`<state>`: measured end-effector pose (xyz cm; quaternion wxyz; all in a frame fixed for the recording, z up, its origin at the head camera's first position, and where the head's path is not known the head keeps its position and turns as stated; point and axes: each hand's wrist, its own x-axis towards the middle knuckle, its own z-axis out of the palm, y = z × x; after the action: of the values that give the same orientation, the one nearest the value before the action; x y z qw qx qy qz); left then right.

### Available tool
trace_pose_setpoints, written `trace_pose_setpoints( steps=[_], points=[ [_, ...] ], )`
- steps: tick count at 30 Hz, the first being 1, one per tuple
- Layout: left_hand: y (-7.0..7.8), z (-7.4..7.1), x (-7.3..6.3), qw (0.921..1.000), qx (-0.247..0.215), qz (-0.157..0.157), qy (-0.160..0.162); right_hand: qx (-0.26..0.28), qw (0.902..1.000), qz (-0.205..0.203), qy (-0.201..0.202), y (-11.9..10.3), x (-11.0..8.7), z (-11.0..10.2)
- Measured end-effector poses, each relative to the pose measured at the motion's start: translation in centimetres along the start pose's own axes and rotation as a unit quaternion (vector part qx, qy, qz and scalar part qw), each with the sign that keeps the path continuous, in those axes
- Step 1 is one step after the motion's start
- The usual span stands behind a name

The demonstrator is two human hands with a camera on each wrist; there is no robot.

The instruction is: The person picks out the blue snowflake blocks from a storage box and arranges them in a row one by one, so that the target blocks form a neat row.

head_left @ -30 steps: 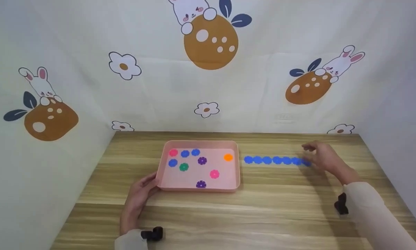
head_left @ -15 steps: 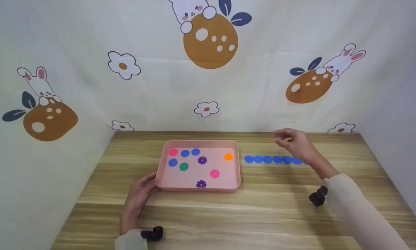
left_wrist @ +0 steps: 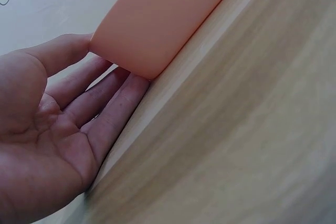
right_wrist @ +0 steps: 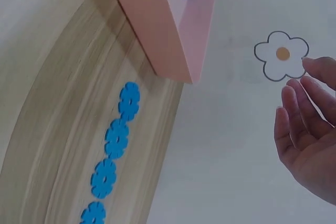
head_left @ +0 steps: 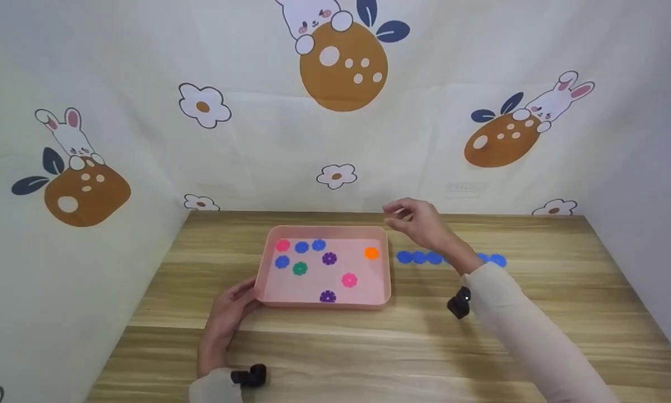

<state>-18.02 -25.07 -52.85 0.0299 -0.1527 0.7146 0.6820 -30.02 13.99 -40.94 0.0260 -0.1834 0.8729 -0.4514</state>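
Observation:
A pink tray (head_left: 324, 305) stands on the wooden table, with several flower-shaped plastic discs lying apart in it: pink, blue, green, purple and an orange disc (head_left: 371, 253). My left hand (head_left: 230, 313) touches the tray's near left corner. In the left wrist view its thumb is at the upper edge and its mostly straight fingers (left_wrist: 118, 103) rest against the lower side. Above the table by the tray's far right corner, my right hand (head_left: 419, 224) is raised with fingers loosely bent and nothing between them. In the right wrist view that hand (right_wrist: 310, 124) shows from the palm side.
Right of the tray runs a row of several blue flower discs (right_wrist: 116, 139), partly hidden by my right forearm in the head view. A cloth printed with rabbits, oranges and flowers (head_left: 337, 176) hangs behind the table (head_left: 335, 352) and at its sides.
My right hand has moved left from the right end of the blue row to the tray's far right corner, rising off the table. The left hand has stayed at the tray.

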Motion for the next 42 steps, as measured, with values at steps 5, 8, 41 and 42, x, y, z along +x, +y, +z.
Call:
trace_pose_setpoints(
  steps=[5,8,41,42],
  points=[
    [0.0,0.0,0.0,1.0,-0.004,0.002,0.0,0.009,0.9999,0.014,-0.002,-1.3,1.7,2.5],
    [-0.1,0.0,0.0,1.0,-0.001,0.005,0.002,0.016,0.9995,0.028,-0.004,-1.9,2.6,3.9],
    [-0.3,0.2,-0.1,0.9998,-0.009,0.01,0.016,0.135,0.9792,0.151,0.01,-2.0,5.0,16.3],
    [-0.3,0.1,-0.1,0.9998,-0.009,0.011,0.016,0.137,0.9787,0.153,0.01,-1.9,5.1,16.4]
  ],
)
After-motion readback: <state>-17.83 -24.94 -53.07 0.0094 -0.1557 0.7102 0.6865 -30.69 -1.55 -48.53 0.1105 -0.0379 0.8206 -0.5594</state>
